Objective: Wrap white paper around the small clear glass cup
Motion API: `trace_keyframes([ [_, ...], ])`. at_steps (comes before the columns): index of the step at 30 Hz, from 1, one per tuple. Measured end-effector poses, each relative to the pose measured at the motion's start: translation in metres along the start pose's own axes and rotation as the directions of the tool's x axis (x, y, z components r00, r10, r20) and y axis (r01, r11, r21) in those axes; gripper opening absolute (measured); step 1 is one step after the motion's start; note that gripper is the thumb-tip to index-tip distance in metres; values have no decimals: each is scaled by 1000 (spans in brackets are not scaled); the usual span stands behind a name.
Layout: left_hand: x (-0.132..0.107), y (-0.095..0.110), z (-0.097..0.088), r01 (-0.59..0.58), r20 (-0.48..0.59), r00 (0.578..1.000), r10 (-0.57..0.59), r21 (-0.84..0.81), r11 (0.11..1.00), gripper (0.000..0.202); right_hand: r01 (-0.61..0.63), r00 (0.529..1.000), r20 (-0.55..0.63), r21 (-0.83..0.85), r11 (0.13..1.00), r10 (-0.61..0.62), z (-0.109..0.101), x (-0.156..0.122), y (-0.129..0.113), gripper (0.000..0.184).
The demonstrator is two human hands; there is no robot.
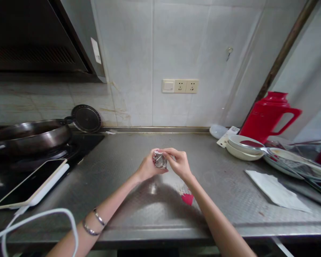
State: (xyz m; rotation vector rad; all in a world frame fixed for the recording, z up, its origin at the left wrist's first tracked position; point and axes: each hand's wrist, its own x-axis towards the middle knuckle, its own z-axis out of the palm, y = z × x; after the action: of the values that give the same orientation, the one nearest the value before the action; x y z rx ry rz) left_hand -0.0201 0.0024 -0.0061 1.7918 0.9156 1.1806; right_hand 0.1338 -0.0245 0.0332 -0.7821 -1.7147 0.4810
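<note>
Above the middle of the steel counter, my left hand point(147, 166) is wrapped around a small clear, shiny object point(160, 160) with a square end facing me. Its exact kind is too small to make out. My right hand point(178, 162) is closed too, thumb and fingers pinching at the object's upper right edge. Both hands meet at this thing, which hides the fingertips in part. On the counter below them lies a red scrap point(187, 198) with pale crumbs beside it.
To the left, a pan point(29, 137) sits on the black stove, with a phone point(30, 182) and white cable point(42, 213) in front. At right are a red thermos point(266, 116), stacked bowls point(242, 151), plates point(283, 162) and a white napkin point(276, 189).
</note>
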Motion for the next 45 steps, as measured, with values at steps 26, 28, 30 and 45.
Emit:
trace_keyframes([
  [26,-1,14,-3,-7,44,999,6,24,1000,78,2,997,-72,-104,995,-9,4,0,-4,24],
  [28,0,10,-1,2,22,1000,-2,0,1000,79,-3,998,-56,-89,996,-2,2,-1,-4,24],
  [30,1,9,0,24,1,1000,-24,1,1000,78,-52,996,-82,-58,997,47,2,-1,-3,25],
  [45,1,16,-3,-11,-6,1000,13,239,971,62,172,985,5,-205,963,-175,13,-5,3,27],
])
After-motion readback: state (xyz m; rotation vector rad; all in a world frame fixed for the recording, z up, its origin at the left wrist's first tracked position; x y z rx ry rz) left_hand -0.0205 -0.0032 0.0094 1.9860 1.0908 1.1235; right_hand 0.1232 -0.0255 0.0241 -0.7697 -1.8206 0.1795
